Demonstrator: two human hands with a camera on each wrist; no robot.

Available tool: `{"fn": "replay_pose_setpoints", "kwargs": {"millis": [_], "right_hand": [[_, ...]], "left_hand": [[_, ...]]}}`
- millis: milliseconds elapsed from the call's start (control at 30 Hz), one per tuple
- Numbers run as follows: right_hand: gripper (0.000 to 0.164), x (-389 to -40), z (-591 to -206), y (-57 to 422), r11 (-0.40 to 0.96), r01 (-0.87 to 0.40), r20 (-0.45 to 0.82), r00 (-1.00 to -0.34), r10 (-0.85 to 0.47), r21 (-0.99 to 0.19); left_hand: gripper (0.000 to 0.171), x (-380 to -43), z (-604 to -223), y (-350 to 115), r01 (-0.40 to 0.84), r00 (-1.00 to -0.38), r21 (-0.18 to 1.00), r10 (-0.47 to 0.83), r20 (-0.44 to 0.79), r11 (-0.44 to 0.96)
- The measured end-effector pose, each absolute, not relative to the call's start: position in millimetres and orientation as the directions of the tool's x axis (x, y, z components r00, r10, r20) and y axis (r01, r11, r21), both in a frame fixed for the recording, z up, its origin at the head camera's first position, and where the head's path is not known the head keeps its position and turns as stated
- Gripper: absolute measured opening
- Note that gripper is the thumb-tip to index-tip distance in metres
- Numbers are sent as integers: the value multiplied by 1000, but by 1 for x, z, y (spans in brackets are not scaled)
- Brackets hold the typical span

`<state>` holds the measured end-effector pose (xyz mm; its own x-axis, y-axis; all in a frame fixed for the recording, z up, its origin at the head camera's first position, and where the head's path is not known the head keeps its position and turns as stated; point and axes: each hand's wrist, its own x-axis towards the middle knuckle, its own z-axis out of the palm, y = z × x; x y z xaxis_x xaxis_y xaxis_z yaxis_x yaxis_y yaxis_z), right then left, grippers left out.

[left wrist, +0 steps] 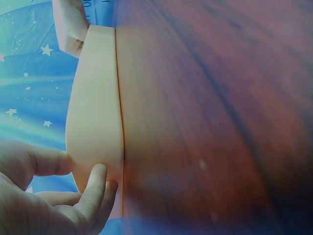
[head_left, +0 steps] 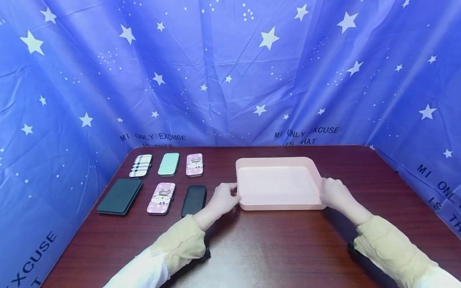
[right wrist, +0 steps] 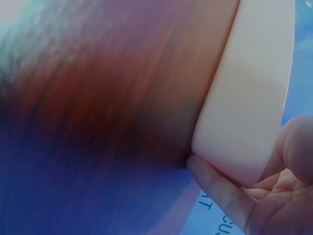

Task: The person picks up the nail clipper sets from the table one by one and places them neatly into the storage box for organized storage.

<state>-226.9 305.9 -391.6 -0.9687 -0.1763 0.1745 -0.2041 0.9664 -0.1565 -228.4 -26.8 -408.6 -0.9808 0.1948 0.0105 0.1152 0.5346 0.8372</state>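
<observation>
A shallow pale pink tray rests on the dark red-brown table, its inside bare. At its left end my left hand holds the side near the front corner. In the left wrist view, the thumb is at the rim and other fingers lie lower on the wall. My right hand grips the tray's right side. The right wrist view has one finger at the bottom corner, with the thumb by the upper edge. The front wall stretches between both hands.
Left of the tray lie a plaid case, a mint case, two pink patterned cases, a black case and a larger dark green case. A blue starry curtain surrounds the table.
</observation>
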Motion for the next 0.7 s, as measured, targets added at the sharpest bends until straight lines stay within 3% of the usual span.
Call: {"fn": "replay_pose_setpoints", "kwargs": {"millis": [233, 700], "right_hand": [[7, -226, -392, 298, 957, -229, 174, -964, -199, -175], [9, -223, -396, 289, 942, -250, 205, -957, -205, -225]], "left_hand": [[44, -226, -407, -37, 149, -976, 795, 219, 22, 588], [45, -219, -406, -51, 156, -967, 809, 253, 9, 566]]}}
